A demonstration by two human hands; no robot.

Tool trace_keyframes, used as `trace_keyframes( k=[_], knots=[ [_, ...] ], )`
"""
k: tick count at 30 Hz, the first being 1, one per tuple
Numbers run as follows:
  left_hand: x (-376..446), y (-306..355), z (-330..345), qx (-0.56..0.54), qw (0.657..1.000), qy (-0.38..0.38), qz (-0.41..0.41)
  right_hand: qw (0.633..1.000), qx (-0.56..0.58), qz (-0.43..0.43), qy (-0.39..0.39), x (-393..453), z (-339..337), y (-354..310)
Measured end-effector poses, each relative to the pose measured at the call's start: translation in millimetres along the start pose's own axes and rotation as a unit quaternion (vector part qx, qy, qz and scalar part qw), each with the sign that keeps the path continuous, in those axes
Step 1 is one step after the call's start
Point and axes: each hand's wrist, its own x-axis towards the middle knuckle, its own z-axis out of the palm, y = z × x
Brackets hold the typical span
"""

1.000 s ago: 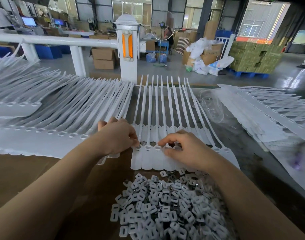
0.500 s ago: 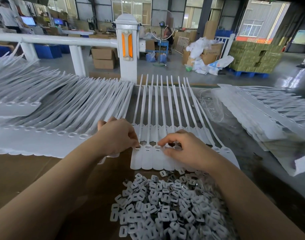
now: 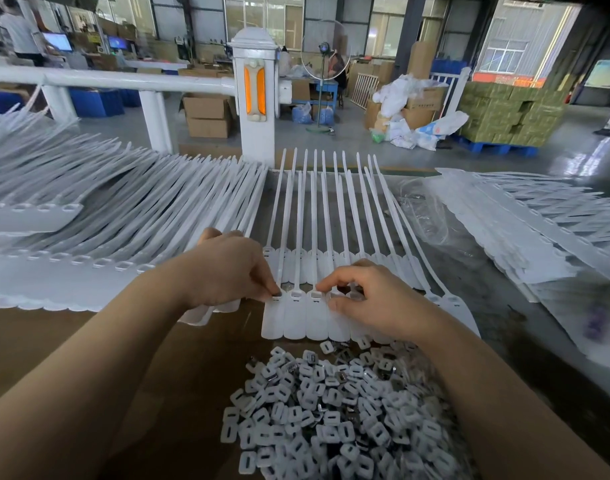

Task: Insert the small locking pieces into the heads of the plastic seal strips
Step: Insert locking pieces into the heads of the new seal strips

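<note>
Almost nothing has shifted over the last second: the joined row of seal strips (image 3: 307, 317) lies where it lay, just beyond the heap of locking pieces (image 3: 331, 410), so I judge this press unfinished. My right hand (image 3: 376, 303) still rests on the row's middle heads, thumb and forefinger narrowed; whether a piece sits between them I cannot tell. My left hand (image 3: 227, 275) pinches the row's leftmost head (image 3: 276, 296), fingertips nearly closed on something small and dark.

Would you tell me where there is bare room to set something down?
Bare brown cardboard lies left of the locking-piece pile, below the left strip stack. Crowded: the centre strips and right stack.
</note>
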Motion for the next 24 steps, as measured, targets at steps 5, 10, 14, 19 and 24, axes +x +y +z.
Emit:
trace_keyframes(
  k=[5, 10, 14, 19, 24],
  knots=[
    [-1.5, -6.3, -1.2, -0.017, 0.999, -0.008, 0.028, 1.0, 0.002, 0.002, 0.001, 0.0, 0.1, -0.3],
    [-1.2, -6.5, -1.3, -0.058, 0.998, 0.006, 0.021, 1.0, 0.0, 0.001, 0.002, 0.3, -0.4, -0.1],
    [-1.7, -5.7, -5.0, -0.1, 0.995, -0.001, 0.011, 1.0, 0.004, 0.002, 0.001, 0.9, 0.3, 0.2],
    [-3.2, -2.0, -2.1, -0.074, 0.997, 0.003, 0.011, 1.0, 0.004, 0.004, 0.001, 0.7, 0.7, 0.4],
    [-2.0, -1.6, 0.6, -0.096, 0.995, 0.001, -0.011, 1.0, 0.001, 0.007, -0.001, 1.0, 0.3, -0.4]
  ],
)
